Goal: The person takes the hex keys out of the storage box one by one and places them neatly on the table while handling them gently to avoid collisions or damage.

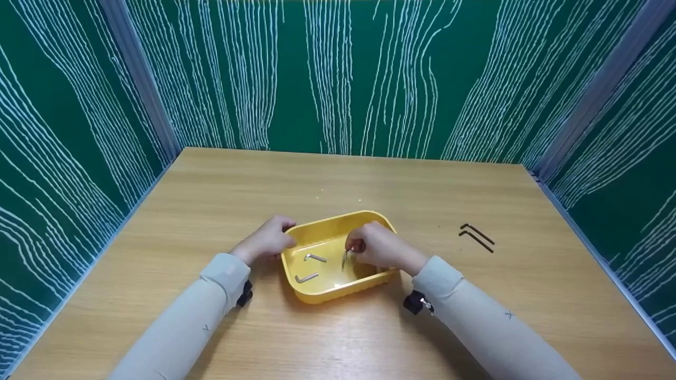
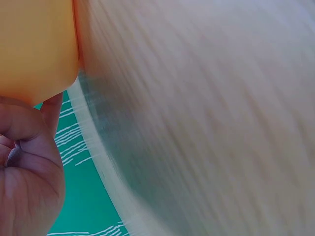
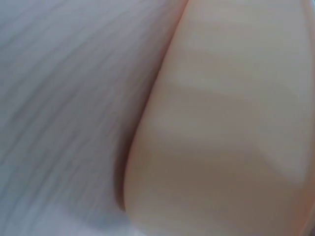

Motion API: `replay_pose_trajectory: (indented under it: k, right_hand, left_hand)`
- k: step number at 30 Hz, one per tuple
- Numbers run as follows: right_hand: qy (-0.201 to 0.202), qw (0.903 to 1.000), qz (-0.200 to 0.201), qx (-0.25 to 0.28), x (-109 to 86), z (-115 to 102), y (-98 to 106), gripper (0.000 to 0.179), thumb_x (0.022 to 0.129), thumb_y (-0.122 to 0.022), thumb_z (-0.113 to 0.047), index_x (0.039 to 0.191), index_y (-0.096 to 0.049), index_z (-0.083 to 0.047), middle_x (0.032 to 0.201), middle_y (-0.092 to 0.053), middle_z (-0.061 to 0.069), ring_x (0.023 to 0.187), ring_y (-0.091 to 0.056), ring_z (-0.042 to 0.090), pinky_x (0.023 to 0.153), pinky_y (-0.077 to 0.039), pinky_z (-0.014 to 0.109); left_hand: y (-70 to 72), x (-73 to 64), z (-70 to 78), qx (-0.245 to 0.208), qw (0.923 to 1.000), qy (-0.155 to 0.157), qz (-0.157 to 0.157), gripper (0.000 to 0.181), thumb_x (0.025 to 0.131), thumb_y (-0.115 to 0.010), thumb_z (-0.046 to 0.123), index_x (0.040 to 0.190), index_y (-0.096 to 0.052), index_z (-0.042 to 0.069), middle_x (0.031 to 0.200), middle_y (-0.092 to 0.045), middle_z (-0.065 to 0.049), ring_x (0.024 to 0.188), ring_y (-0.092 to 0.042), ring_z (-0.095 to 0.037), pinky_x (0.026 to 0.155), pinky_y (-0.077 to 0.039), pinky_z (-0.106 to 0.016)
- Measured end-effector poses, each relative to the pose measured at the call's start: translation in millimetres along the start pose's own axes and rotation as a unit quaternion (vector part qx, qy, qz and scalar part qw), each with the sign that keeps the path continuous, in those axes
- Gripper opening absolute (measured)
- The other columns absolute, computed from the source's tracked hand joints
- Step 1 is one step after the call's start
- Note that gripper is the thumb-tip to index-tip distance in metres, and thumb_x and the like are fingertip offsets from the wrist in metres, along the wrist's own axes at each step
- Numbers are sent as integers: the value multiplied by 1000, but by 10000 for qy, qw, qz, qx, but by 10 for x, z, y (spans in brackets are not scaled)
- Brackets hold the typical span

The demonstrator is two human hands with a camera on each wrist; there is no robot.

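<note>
Pale, smooth sleeves (image 1: 174, 322) come in closest to the head camera, each with a small black wrist device (image 1: 414, 302) at its cuff. Beyond them sits a yellow tray (image 1: 338, 294), a glossy, plastic-looking rectangle with rounded corners and faint ridges along its front wall. The person's left hand (image 1: 268, 237) grips the tray at its far left corner, fingers curled at the rim. The right hand (image 1: 383, 245) reaches inside and pinches a slim silver key (image 1: 345, 259), its lower end pointing down toward the tray floor; whether the tip touches is too small to tell. Two more bent silver keys (image 1: 317, 258) lie apart on the left half of the floor, metallic and L-shaped. The work looks partway along: one key is in the fingers, not yet let go, while two dark bent keys (image 1: 480, 234) lie side by side on the wooden table (image 1: 211, 179) to the right of the tray, untouched. Tiny pale specks (image 1: 359, 200) dot the wood behind the tray, and green panels (image 1: 290, 68) with wavering white lines enclose the scene.

From the left wrist, the curled left fingers meet the tray's rounded edge, with blurred wood grain beside them.

The right wrist view shows only the tray's softly banded outer wall and greyish grain; the right fingers cannot be judged from there.
</note>
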State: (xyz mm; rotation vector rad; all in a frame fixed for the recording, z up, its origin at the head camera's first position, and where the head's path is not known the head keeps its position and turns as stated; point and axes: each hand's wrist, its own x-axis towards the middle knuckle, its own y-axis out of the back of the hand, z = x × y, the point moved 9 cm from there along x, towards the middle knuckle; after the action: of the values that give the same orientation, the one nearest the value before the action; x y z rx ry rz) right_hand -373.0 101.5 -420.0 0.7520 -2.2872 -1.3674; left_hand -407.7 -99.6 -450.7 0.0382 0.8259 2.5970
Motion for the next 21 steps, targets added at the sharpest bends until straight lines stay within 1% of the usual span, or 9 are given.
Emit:
replay_pose_trajectory:
  k: [2,3,9,12,15,19,21]
  right_hand:
    - [-161,9998,5,65,-8,8,18,17,91,-78,3,103,-82,-9,89,-74,2,78,-61,13,71,-55,26]
    - [-118,9999,44,42,-8,-6,32,17,91,-79,3,103,-82,-9,89,-75,3,78,-61,13,71,-56,26]
    - [398,9985,369,-122,-12,-100,115,16,89,-77,7,95,-81,-6,82,-75,6,74,-58,9,69,-54,24]
    - [344,9986,387,-55,-21,-92,132,17,89,-75,8,96,-82,-6,81,-73,5,74,-58,10,69,-53,25]
    - [183,9992,348,79,-36,-70,143,20,89,-73,8,100,-82,-6,81,-69,2,74,-57,12,68,-51,24]
    - [49,9994,297,196,-50,-42,157,23,90,-71,9,104,-83,-5,84,-70,4,76,-59,15,69,-52,25]
    - [5,9994,278,218,-55,-36,167,24,91,-70,9,106,-83,-5,88,-73,8,77,-60,16,70,-53,26]
  left_hand:
    - [-5,0,-6,27,10000,21,-33,22,87,-57,-4,104,-70,-1,82,-60,-3,53,-50,-11,45,-43,-22]
    - [-10,-3,-12,-2,10000,62,-67,22,87,-57,-3,105,-70,-1,82,-59,-3,52,-49,-11,45,-42,-22]
    - [-24,-19,-45,-212,9992,273,-198,28,88,-54,-3,111,-70,1,83,-58,-3,51,-46,-10,46,-39,-21]
    - [-17,-18,-43,-208,9993,262,-170,29,89,-55,-3,112,-70,1,84,-59,-3,52,-47,-10,46,-40,-21]
    - [-15,-14,-42,-198,9994,247,-157,30,89,-55,-3,114,-70,1,84,-60,-4,52,-48,-10,45,-40,-21]
    - [-13,-6,-51,-157,9994,275,-148,33,89,-55,-2,118,-72,3,83,-61,-3,51,-49,-10,45,-41,-21]
    - [-13,-5,-54,-139,9994,287,-146,36,89,-55,-2,120,-72,4,83,-61,-3,51,-49,-10,45,-40,-21]
